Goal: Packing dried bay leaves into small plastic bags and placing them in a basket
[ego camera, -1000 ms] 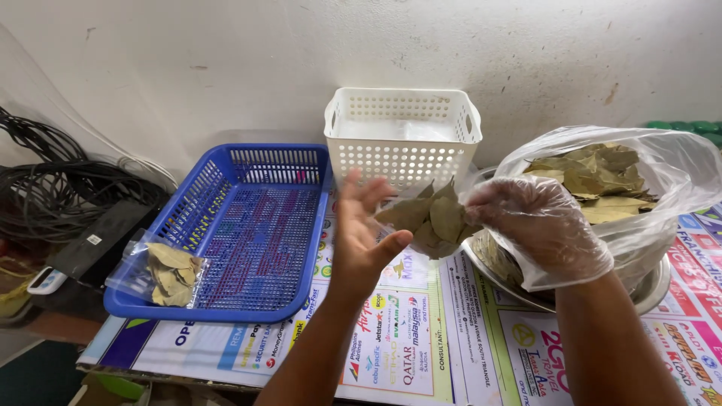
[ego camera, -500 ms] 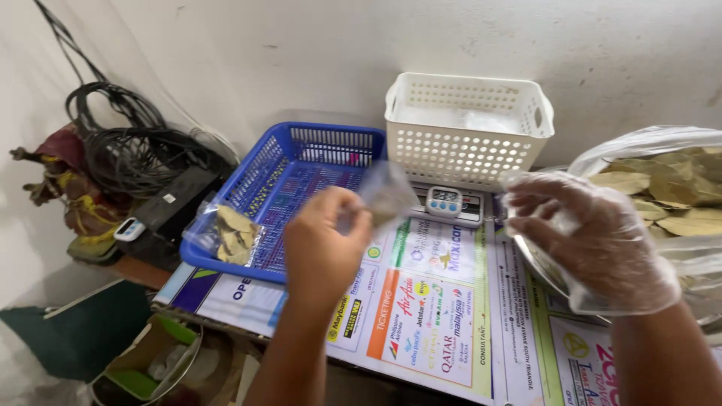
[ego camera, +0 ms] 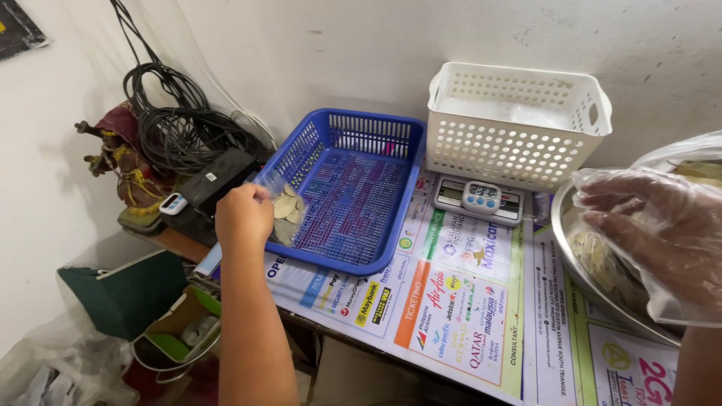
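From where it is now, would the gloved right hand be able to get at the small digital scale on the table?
Probably yes. The gloved right hand hovers over the metal bowl, and the small digital scale lies just beside it with nothing on top or between.

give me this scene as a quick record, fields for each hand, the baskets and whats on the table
left hand: bare, at a clear packet of dried leaves in the blue basket's corner
right hand: in a clear plastic glove, over the metal bowl
blue basket: otherwise bare
white basket: against the wall
scale: between the baskets and bowl
table cover: printed newspaper sheets
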